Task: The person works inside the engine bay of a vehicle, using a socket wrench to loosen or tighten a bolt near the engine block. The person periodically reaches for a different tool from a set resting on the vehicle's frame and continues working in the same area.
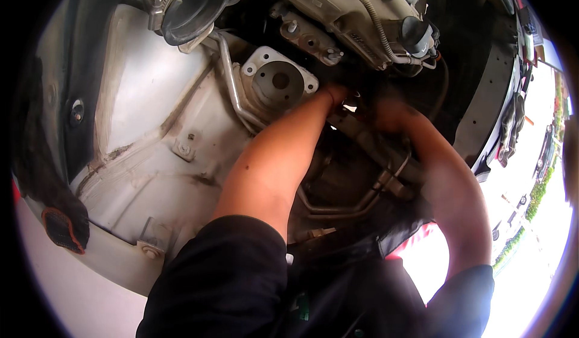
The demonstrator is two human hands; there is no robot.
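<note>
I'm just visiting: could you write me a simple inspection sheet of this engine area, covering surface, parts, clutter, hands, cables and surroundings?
Surface: white metal panel, brown grime along its seams.
Job's things: round metal mount with bolt holes, beside the left forearm; bent silver pipe left of it; engine above.
Clutter: dark item with orange edging at the lower left; kind unclear.
Hands: left hand and right hand deep in shadow; grip cannot be told.
Cables: ribbed hose along the engine.
Surroundings: bright outdoors at right, with green plants.
</note>
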